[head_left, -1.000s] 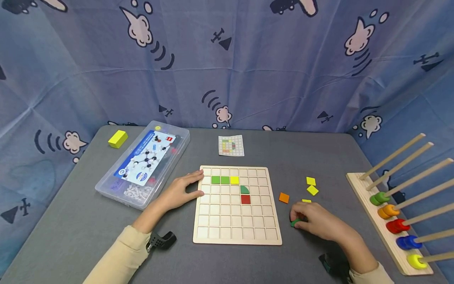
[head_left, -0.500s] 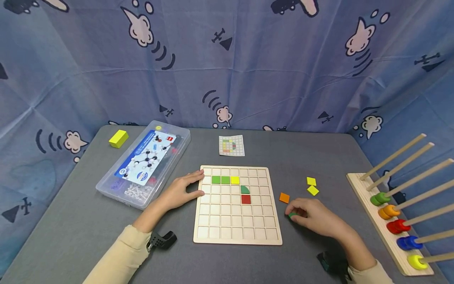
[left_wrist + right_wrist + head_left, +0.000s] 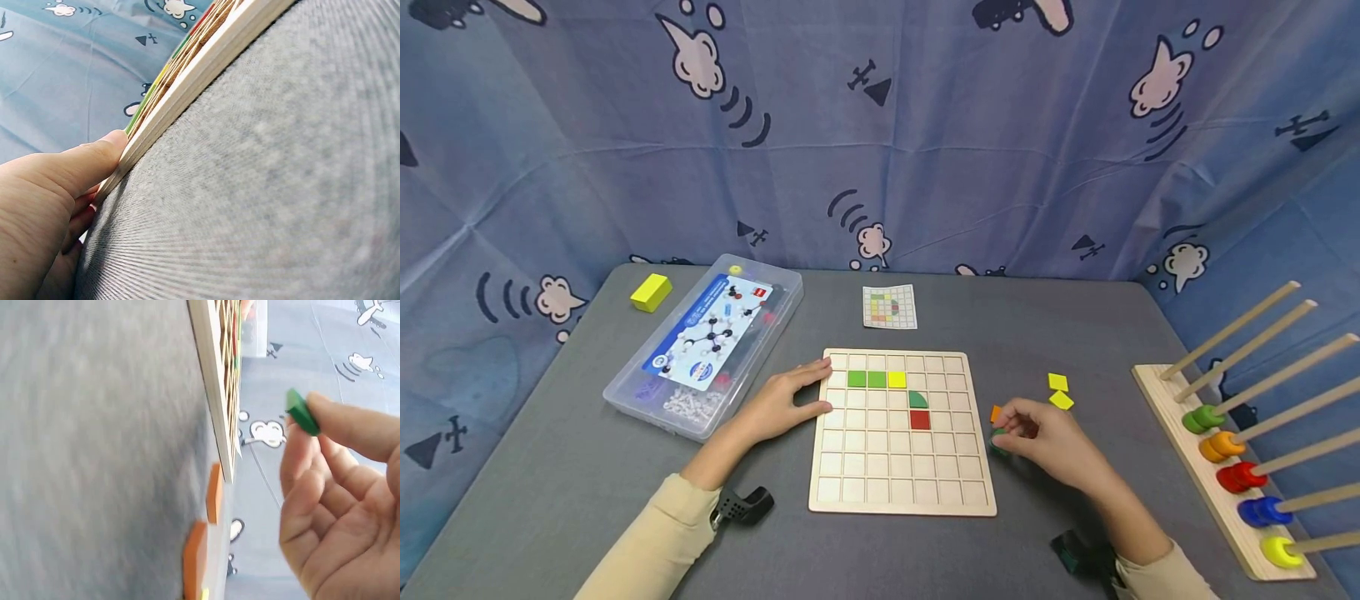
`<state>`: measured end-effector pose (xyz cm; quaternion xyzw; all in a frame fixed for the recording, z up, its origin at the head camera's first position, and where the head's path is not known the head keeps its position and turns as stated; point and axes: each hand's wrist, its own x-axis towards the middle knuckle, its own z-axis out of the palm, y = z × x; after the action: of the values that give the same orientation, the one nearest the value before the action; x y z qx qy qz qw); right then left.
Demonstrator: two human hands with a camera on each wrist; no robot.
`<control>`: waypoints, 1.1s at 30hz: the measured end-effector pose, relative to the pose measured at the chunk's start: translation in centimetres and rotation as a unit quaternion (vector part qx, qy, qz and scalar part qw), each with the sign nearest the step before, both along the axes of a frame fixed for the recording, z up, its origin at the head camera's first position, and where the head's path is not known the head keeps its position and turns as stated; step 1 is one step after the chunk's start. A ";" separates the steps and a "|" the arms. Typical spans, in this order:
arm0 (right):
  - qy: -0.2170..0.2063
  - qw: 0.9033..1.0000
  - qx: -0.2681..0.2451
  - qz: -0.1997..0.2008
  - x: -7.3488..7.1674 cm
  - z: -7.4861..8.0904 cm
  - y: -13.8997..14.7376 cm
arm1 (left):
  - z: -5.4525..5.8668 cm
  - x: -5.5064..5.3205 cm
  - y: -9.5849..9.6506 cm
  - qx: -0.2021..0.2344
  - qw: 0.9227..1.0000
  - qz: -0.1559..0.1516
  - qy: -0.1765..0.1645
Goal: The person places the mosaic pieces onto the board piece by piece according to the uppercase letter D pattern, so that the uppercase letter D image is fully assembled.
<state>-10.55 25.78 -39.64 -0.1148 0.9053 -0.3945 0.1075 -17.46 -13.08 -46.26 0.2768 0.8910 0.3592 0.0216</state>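
A wooden grid board (image 3: 902, 492) lies mid-table, holding two green squares (image 3: 867, 380), a yellow square (image 3: 897, 380), a green quarter-circle tile (image 3: 917, 400) and a red square (image 3: 920, 420). My left hand (image 3: 782, 407) touches the board's left edge with extended fingers; the left wrist view shows the thumb (image 3: 103, 156) against that edge. Just right of the board, my right hand (image 3: 1045, 435) pinches a small green tile (image 3: 302, 412) between thumb and fingertips, held above the table in the right wrist view. Orange tiles (image 3: 214, 494) lie beneath, one partly covered by this hand in the head view.
Two yellow tiles (image 3: 1060, 392) lie beyond the right hand. A printed pattern card (image 3: 890, 307) sits behind the board. At left are a clear plastic case (image 3: 707, 342) and a yellow block (image 3: 651, 293); a peg rack with coloured rings (image 3: 1225, 467) stands at right.
My right hand has moved left and away from me, towards the board, carrying the green tile and now partly covering an orange tile. The left hand and board stay put.
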 end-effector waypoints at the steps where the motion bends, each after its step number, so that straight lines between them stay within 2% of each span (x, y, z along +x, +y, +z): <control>1: -0.003 1.000 -0.013 -0.002 0.0 0.0 -0.2 | 0.0 0.0 0.0 0.001 1.000 0.000 0.001; 8: -0.032 0.996 -0.084 0.019 0.0 -0.2 -1.3 | 0.0 0.0 0.1 0.009 1.000 -0.003 0.014; 14: -0.058 0.990 -0.123 0.035 0.0 -0.7 -2.2 | 0.0 -0.1 0.1 0.005 1.000 -0.002 0.013; 21: -0.058 0.991 -0.117 0.029 -0.1 -1.2 -3.9 | 0.0 -0.1 -0.1 0.005 1.000 0.000 0.000; 27: -0.065 0.991 -0.114 0.029 -0.2 -1.3 -6.0 | -0.1 -0.1 -0.2 0.002 1.000 0.000 0.002; 33: -0.064 0.995 -0.074 0.005 -0.5 -1.4 -7.4 | -0.2 0.0 -0.1 -0.001 1.000 -0.001 0.002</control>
<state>-11.04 18.34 -41.03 -0.1018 0.8643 -0.4664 0.1583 -17.51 -13.19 -46.43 0.2790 0.8909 0.3579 0.0203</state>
